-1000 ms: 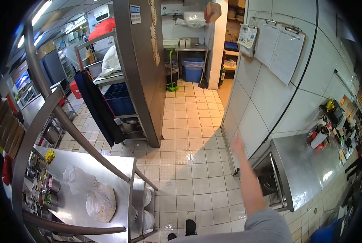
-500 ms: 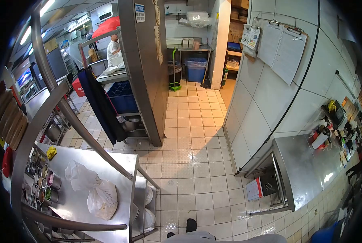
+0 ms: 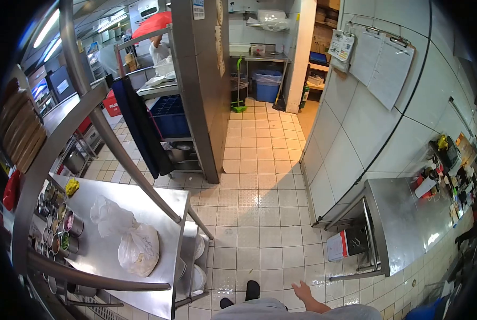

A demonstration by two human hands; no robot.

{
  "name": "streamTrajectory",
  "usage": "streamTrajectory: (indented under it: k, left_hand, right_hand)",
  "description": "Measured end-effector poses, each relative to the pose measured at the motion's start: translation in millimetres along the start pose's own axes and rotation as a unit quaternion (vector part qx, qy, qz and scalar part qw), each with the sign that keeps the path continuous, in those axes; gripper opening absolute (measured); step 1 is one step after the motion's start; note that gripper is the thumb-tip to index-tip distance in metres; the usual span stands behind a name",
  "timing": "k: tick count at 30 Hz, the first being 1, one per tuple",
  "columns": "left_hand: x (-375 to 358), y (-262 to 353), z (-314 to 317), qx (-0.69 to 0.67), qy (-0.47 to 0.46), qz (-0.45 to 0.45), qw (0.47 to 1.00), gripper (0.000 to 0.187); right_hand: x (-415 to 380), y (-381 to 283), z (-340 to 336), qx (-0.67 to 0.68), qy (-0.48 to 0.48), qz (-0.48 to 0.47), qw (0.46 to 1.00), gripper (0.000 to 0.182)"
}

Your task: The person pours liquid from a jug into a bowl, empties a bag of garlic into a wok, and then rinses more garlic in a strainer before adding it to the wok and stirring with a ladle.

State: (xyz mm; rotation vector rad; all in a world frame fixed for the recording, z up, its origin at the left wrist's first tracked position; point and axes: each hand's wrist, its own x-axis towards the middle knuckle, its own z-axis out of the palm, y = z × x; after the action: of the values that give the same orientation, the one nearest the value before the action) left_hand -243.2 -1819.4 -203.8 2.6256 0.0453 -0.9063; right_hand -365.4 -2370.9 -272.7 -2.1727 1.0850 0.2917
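Right hand (image 3: 303,293) newly in view, fingers loosely spread, seemingly empty | near shoe (image 3: 253,290), over floor (image 3: 284,260) | left hand out of view | box (image 3: 336,248) under right table (image 3: 401,224), bag (image 3: 138,250) on left table (image 3: 169,242) | change brings no visible contact, so nothing seems handled

Head cam, high, facing fwd + down (wide kitchen view).

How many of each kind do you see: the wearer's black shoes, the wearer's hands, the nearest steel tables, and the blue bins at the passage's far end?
Black shoes: 2
Right hand: 1
Steel tables, left and right: 2
Blue bin: 1
Total: 6
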Motion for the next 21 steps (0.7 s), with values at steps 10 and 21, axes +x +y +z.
streamTrajectory:
  k: [10,21]
  left_hand:
    - [-47,-15,48,-0.036,-0.011,-0.090,0.995,0.040]
    - [-129,-21,96,-0.082,-0.018,-0.207,0.975,0.036]
  right_hand:
    - [-22,12,-15,-0.028,-0.150,0.134,0.979,0.080]
    - [119,-81,28,-0.005,-0.003,-0.151,0.989,0.067]
